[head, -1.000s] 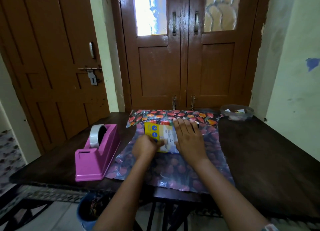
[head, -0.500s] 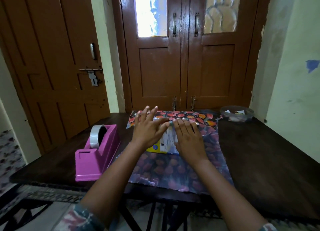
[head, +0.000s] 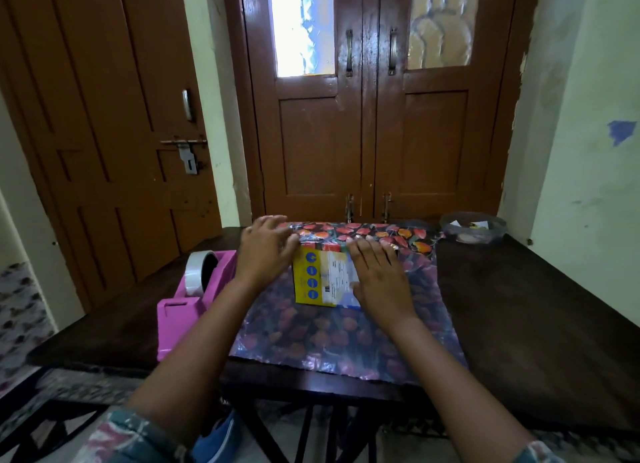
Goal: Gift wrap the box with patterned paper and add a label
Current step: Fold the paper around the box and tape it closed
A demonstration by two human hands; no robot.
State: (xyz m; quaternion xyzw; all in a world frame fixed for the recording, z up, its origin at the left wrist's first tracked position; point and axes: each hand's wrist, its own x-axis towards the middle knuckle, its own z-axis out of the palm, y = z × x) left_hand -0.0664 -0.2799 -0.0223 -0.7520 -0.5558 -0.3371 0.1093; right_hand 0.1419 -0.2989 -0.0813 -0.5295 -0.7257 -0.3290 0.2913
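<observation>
- Head view: the yellow-and-white box (head: pixel 323 277) is seen lying on the patterned paper (head: pixel 339 338) spread over the desk (head: pixel 519 306), its far end meeting the paper's folded-over far flap.
- The right hand (head: pixel 379 272) is kept flat, fingers straight, on the box's right side.
- The left hand (head: pixel 265 251), curled at the box's near left a second ago, is now laid with fingers spread on the flap's left end, apparently pressing rather than pinching.
- The far fold is judged begun; the pink tape dispenser (head: pixel 194 289) is left untouched.
</observation>
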